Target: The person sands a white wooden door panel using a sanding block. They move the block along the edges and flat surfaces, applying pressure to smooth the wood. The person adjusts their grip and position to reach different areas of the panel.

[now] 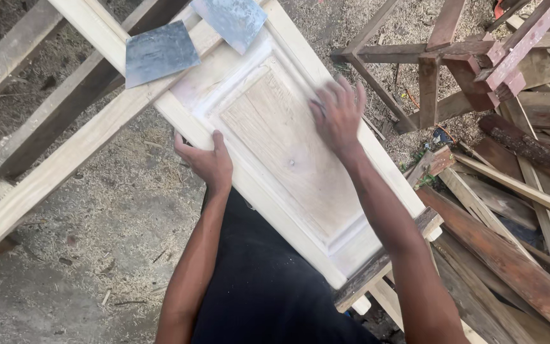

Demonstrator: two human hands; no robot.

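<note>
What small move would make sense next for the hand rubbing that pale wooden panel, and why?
Probably another stroke down the grain: the right hand lies flat near the top of the wooden door panel's recessed centre, most of which stretches below it, while the left hand grips the frame edge, steadying it.

left hand (206, 160) grips door panel (281, 137) edge | right hand (338, 114) blurred, perhaps holding something

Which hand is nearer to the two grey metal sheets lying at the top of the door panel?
Left. The left hand grips the panel edge just below the grey sheets; the right hand rests farther away, on the recessed centre.
</note>
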